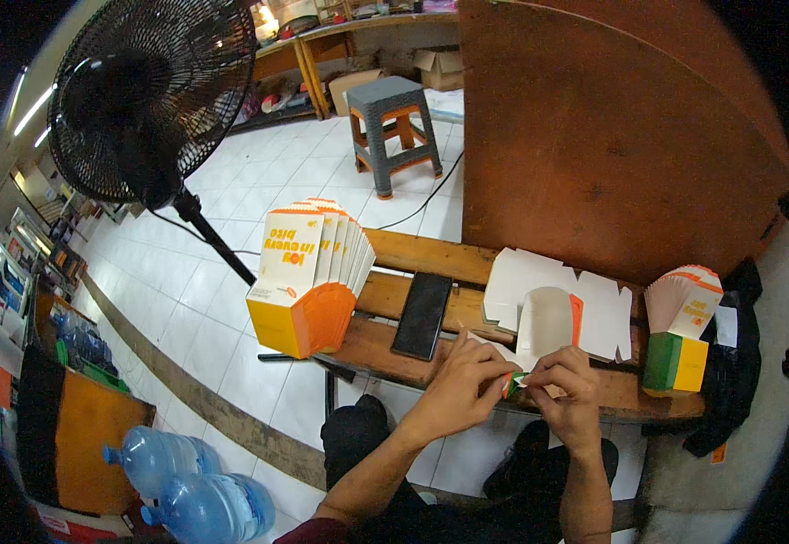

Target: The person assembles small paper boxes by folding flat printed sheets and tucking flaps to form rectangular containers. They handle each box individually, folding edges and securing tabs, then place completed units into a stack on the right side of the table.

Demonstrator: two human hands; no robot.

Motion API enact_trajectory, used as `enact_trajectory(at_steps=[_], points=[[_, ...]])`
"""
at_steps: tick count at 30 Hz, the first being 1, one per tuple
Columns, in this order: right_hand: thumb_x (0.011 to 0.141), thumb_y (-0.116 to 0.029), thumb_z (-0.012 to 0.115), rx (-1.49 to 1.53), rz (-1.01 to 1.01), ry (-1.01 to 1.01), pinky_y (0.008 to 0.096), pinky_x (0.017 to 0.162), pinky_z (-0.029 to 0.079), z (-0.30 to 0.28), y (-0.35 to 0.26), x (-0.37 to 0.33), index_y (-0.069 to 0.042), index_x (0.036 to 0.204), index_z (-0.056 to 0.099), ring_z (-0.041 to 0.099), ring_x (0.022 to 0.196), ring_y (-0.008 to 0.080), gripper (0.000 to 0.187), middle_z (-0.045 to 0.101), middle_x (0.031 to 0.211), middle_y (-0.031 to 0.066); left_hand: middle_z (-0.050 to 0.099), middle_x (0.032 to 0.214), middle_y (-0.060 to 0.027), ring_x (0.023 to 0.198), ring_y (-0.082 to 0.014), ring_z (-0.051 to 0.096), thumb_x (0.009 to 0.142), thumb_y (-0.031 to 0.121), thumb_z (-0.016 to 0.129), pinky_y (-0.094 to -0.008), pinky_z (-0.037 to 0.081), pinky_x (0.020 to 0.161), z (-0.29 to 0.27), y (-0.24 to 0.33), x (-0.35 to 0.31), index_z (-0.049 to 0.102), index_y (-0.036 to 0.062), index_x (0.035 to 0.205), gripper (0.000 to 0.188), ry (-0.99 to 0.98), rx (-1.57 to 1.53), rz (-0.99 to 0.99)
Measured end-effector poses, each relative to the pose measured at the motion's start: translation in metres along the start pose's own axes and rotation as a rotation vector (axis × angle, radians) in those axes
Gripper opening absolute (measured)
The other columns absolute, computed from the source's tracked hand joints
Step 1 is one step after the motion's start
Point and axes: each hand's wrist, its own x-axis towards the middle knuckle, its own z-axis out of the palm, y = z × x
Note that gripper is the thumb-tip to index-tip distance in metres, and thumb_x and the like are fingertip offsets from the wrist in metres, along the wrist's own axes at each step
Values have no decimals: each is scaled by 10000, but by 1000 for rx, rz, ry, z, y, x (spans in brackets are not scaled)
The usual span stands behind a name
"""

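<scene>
Above the bench's near edge, both hands grip a paper food carton [545, 319] with a white inside and orange edge; it looks partly folded. My left hand [467, 379] pinches its green and orange lower end, fingers closed. On the other side of that end, my right hand [565, 390] has its thumb and fingers pressed together on a small white flap. Flat white carton blanks [605, 317] lie just behind the hands. To the left stands a nested row of white, yellow and orange cartons [308, 272]; another nested stack [682, 326], with green and yellow, is at the right.
A black smartphone [422, 315] lies on the slatted wooden bench [385, 292]. Beyond are a black standing fan [145, 100], a grey stool [394, 127] and a brown wooden panel [612, 136]. Blue water jugs [208, 508] are at lower left. Black cloth [740, 363] hangs at the bench's right end.
</scene>
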Motion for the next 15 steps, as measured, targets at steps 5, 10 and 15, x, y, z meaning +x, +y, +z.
enact_trajectory(at_steps=[5, 10, 15], points=[[596, 25, 789, 3, 38, -27, 350, 719, 463, -1, -1, -4, -56, 742, 683, 612, 766, 224, 197, 644, 793, 49, 601, 909, -81, 981, -275, 592, 813, 36, 597, -612, 101, 1178, 0, 0, 0, 707, 64, 1043, 256, -84, -46, 31], [597, 53, 785, 87, 108, -40, 315, 663, 486, -3, -5, -1, -34, 722, 681, 634, 748, 199, 185, 647, 782, 62, 612, 899, -86, 965, -270, 604, 832, 44, 583, -624, 60, 1177, -2, 2, 2, 699, 63, 1065, 262, -80, -41, 74], [633, 54, 779, 171, 101, 1, 299, 663, 496, -6, 0, -1, -17, 763, 695, 643, 758, 198, 171, 646, 806, 77, 631, 969, -100, 1021, -288, 593, 862, 46, 570, -620, 102, 1170, 0, 5, 2, 700, 55, 1059, 236, -64, -71, -27]])
